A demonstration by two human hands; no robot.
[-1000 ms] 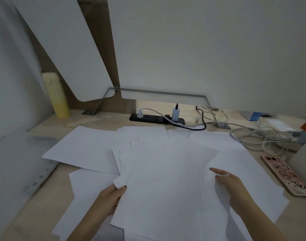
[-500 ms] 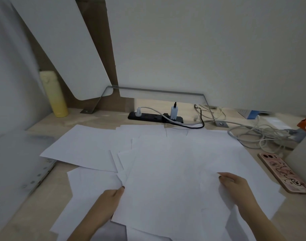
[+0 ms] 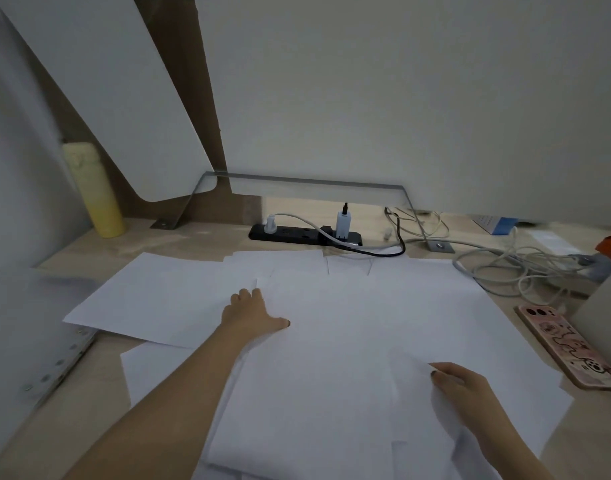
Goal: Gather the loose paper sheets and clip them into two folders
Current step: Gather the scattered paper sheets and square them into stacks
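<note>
Several loose white paper sheets (image 3: pixel 349 341) lie spread and overlapping across the wooden desk (image 3: pixel 99 393). My left hand (image 3: pixel 252 311) reaches forward to the left edge of the top stack, thumb lying on the stack and fingers curled at its edge. My right hand (image 3: pixel 460 386) is at the near right and pinches a sheet, with the thumb on top and the fingers hidden under the paper. A translucent folder (image 3: pixel 30 327) with a punched metal strip lies at the desk's left edge, partly under one sheet.
A yellow bottle (image 3: pixel 92 192) stands at the back left. A black power strip (image 3: pixel 304 233) with plugs and a tangle of white cables (image 3: pixel 505 268) lie behind the sheets. A pink phone (image 3: pixel 567 348) lies at the right. White panels rise behind.
My left hand has slid forward along the stack's left edge, away from me. My right hand has drawn back toward me and stays on the sheets.
</note>
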